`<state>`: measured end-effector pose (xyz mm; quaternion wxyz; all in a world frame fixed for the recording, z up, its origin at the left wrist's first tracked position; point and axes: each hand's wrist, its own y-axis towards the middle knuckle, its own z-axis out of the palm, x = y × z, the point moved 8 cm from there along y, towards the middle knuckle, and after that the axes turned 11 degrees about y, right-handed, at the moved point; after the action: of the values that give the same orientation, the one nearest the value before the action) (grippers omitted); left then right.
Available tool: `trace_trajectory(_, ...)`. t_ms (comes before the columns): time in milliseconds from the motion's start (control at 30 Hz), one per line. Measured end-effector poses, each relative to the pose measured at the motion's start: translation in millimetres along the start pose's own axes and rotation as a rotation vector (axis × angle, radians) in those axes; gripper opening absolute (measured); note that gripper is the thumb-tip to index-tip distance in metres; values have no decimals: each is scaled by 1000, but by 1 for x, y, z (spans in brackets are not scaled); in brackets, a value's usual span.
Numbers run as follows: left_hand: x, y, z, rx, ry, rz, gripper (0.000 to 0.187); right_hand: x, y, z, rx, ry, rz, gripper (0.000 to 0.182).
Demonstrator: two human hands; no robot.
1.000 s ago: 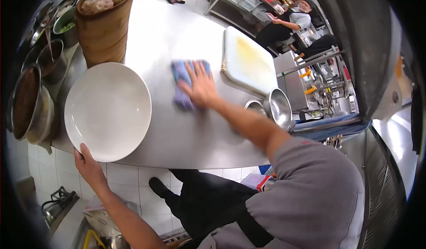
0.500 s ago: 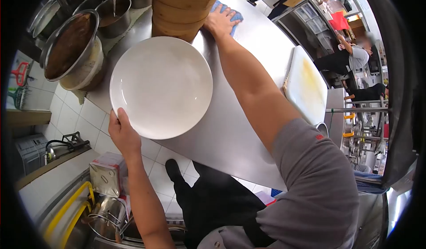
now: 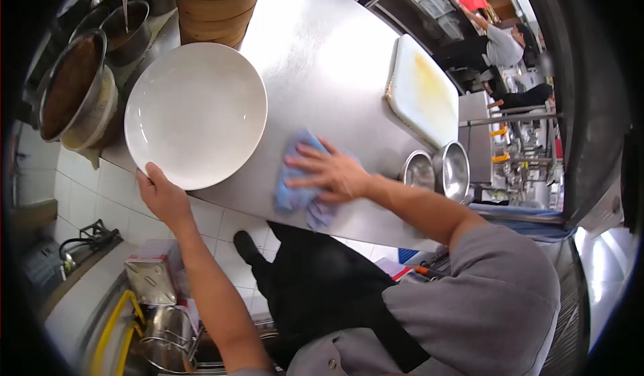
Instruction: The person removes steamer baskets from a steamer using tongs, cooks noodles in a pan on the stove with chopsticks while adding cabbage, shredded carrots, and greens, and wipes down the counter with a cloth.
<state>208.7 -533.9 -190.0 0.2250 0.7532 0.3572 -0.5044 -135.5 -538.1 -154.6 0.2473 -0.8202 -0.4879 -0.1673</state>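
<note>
A large round white plate (image 3: pixel 196 116) is held at its near left rim by my left hand (image 3: pixel 164 198), thumb on top and fingers underneath. The plate sits over the left edge of the steel worktop (image 3: pixel 335 61), beside a stack of bamboo steamers (image 3: pixel 218 7). My right hand (image 3: pixel 329 175) lies flat with fingers spread on a blue cloth (image 3: pixel 292 195), pressing it to the steel near the front edge. Part of the cloth is hidden under the palm.
A stained white cutting board (image 3: pixel 426 91) lies at the right, with two steel bowls (image 3: pixel 453 171) near it. Metal pots, one a pot with a ladle (image 3: pixel 127 34), crowd the left. A co-worker (image 3: pixel 503 46) stands at the far right.
My right hand and the cloth have come from beside the steamers at the back to the front of the worktop. The view has shifted; my left hand still holds the plate.
</note>
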Motion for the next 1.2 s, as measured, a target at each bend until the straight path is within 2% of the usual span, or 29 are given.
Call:
trace_trajectory(33,-1,-2,-2,-9,-8,-24,38,-11,-19,-3,26,-6,-4,78)
trace_trajectory(100,-4,-2,0,23,-60,28,37,-54,-44,-14,-65,-13,206,74)
trace_trajectory(167,2,0,-2,42,-73,-7,36,-156,-55,-52,-531,-176,593,72)
trace_trajectory(233,5,0,0,69,-89,-36,36,-227,-48,-106,-702,-217,887,74)
trace_trajectory(300,4,-1,2,71,-196,-77,35,-338,-61,-133,-694,-320,1107,79)
trace_trajectory(400,-8,3,1,108,-154,-132,37,-387,-60,-194,-919,-52,1442,83)
trace_trajectory(433,-9,3,0,143,-93,-163,37,-412,-57,-205,-957,4,1514,84)
trace_trajectory(467,-6,5,-4,132,-82,-169,37,-420,-40,-212,-973,0,1506,78)
trace_trajectory(500,-3,8,-2,217,-34,-170,37,-425,-24,-221,-995,-4,1499,71)
trace_trajectory(533,-1,10,-1,309,15,-165,37,-437,24,-233,-735,-257,1171,61)
trace_trajectory(567,2,13,-3,306,22,-154,37,-431,67,-228,-479,-480,828,51)
trace_trajectory(633,9,6,-5,293,-32,-104,36,-350,106,-221,-988,-135,370,41)
trace_trajectory(700,1,-12,-23,287,-35,-42,36,-285,127,-198,-870,24,238,39)
trace_trajectory(767,20,-39,-61,166,-158,-263,36,-227,126,-168,-839,4,172,44)
trace_trajectory(833,31,-73,-106,93,-273,-333,38,-164,128,-131,-836,-58,197,49)
trace_trajectory(900,29,-102,-153,52,-306,-333,38,-93,142,-84,-745,18,169,51)
trace_trajectory(967,30,-127,-197,33,-335,-329,39,7,151,-49,-582,128,82,51)
trace_trajectory(1033,34,-143,-245,23,-331,-284,41,65,136,-8,-536,46,-35,55)
trace_trajectory(1100,30,-159,-289,-17,-241,-304,46,83,82,12,-477,96,44,55)
trace_trajectory(1167,18,-171,-321,-40,-240,-238,50,37,1,25,-731,156,339,50)
trace_trajectory(1200,23,-176,-339,-46,-220,-258,51,13,-36,14,-778,-48,547,51)
